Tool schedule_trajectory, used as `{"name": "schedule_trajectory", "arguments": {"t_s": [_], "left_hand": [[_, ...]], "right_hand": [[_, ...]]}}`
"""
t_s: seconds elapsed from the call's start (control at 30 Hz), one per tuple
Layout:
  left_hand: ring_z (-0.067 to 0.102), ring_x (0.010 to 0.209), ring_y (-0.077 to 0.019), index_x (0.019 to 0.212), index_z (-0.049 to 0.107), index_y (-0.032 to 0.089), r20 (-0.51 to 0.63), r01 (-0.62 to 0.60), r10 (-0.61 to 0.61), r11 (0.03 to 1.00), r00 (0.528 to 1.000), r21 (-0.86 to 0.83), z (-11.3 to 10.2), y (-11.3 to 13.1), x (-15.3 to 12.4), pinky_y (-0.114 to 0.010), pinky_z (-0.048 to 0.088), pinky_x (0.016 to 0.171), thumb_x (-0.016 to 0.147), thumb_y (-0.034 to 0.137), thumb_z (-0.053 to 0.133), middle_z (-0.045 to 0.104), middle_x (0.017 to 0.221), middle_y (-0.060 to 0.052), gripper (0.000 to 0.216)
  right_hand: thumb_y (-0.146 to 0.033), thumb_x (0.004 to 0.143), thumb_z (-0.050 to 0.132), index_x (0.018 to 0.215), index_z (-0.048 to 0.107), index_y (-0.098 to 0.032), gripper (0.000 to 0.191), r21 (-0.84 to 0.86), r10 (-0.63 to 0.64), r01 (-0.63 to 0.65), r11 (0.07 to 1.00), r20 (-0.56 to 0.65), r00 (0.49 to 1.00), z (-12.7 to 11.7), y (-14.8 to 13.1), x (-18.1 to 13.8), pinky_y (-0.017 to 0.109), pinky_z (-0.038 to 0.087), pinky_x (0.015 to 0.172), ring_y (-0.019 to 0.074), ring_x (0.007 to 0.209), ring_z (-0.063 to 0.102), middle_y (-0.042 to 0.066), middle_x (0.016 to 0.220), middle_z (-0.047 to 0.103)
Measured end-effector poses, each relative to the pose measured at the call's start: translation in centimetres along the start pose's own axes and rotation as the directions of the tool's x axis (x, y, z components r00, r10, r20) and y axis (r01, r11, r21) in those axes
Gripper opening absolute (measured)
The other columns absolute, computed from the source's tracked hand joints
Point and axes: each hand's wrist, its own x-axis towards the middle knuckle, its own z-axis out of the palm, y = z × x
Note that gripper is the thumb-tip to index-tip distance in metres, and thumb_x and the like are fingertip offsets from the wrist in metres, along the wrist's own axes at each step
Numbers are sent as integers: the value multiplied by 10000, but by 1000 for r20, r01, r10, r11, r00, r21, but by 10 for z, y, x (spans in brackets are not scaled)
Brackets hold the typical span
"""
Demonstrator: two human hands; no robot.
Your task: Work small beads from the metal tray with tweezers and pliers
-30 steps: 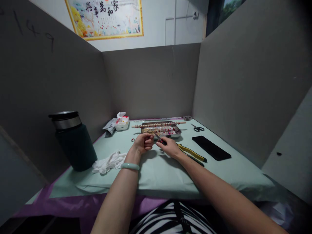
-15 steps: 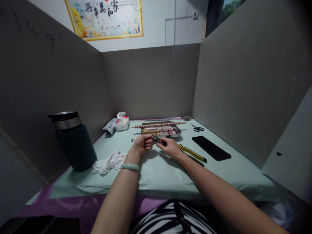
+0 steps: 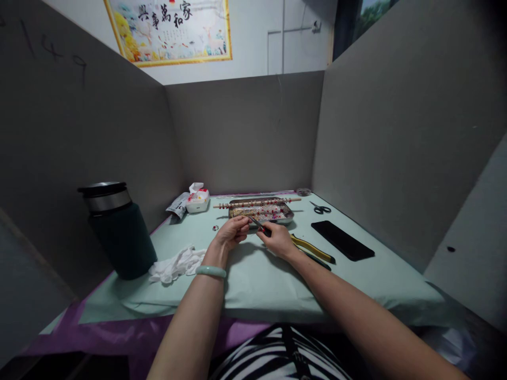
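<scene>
My right hand is closed round small needle-nose pliers, with a slim metal tip and a dark handle showing a bit of red. Their tip points left, to the fingertips of my left hand. That hand is pinched, its fingers curled; what sits in the pinch is too small to make out. Just beyond both hands lies a metal tray of small red, gold and clear beads. Across its top rests a thin wooden stick strung with small red-beaded rings. A loose ring with a red bead lies left of my left hand.
Yellow-handled pliers lie right of my right hand, near a black phone and scissors. At left are a dark green bottle, crumpled white gloves and a white tissue box. Grey partitions enclose the table.
The pliers' tip and my left fingertips have shifted slightly, and the fingers of my left hand look turned a little. The things on the table stay where they were.
</scene>
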Motion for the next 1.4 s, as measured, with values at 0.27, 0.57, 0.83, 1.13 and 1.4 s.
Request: {"name": "schedule_trajectory", "arguments": {"t_s": [0.27,0.57,0.83,1.13,1.4], "left_hand": [[227,362,-20,743,542,143,-151,-119,162,959,975,256,3,-7,6,-184,105,376,668,372,658,377,449,78,267],[351,434,-51,630,534,142,-216,-243,416,801,884,547,7,-11,16,-190,239,432,699,292,580,440,464,47,171],[287,389,-48,679,516,166,-216,-208,335,865,917,457,10,-10,11,-185,191,405,720,302,567,390,446,70,151],[383,469,-73,675,559,159,-188,-294,494,737,849,609,7,-14,18,-185,286,481,728,224,530,445,479,49,89],[348,420,-52,719,547,150,-209,-270,421,818,883,509,7,-14,18,-175,257,437,739,234,533,431,467,64,88]], "right_hand": [[-352,773,514,746,647,-185,215,-7,62,-62,998,32,998,3,1,1,233,315,582,139,617,528,19,676,638],[-387,752,533,704,628,-165,246,97,103,-109,989,72,992,1,0,3,229,297,559,124,585,465,2,622,581],[-395,764,524,715,615,-175,243,45,74,-76,996,36,997,2,1,2,229,301,568,129,597,480,10,643,591],[-409,784,510,748,627,-176,264,34,65,-66,997,51,997,1,0,3,227,308,562,130,599,500,6,647,602],[-397,795,529,839,625,-182,239,-91,22,-23,996,-9,1000,3,1,0,243,346,639,151,707,544,36,801,636]]}}
